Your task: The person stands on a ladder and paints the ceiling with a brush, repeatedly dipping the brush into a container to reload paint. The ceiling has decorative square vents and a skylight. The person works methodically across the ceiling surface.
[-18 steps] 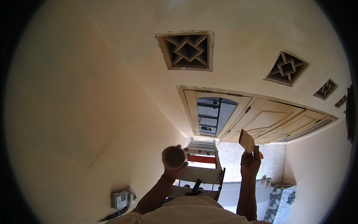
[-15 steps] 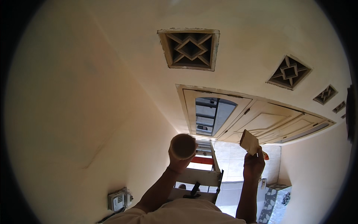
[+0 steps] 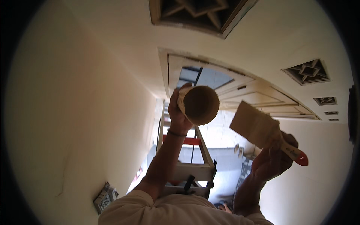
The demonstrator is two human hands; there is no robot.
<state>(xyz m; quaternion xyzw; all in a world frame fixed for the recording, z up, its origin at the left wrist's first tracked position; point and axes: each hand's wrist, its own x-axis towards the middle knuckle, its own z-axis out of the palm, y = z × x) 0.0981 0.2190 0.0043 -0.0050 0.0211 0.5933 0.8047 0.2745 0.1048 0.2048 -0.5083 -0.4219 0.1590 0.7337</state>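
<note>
My left hand is closed around the side of a round cup-shaped container, whose dark open mouth faces me. Its rim and outside look smeared with cream paint; how much lies inside is too dark to tell. My right hand grips a wide flat paintbrush by its handle. The brush head is coated in beige and points up and left, toward the container but apart from it. The handle's red end sticks out to the right of my fingers.
A stepladder stands below me. Ahead are a cream wooden door with a glass pane and a patterned vent above it. Smaller vents run to the right. A meter box hangs on the left wall.
Both hands have risen and look larger; the container has moved up and right. The brush has come closer, still in my right hand. The view has shifted, with the large vent higher.
</note>
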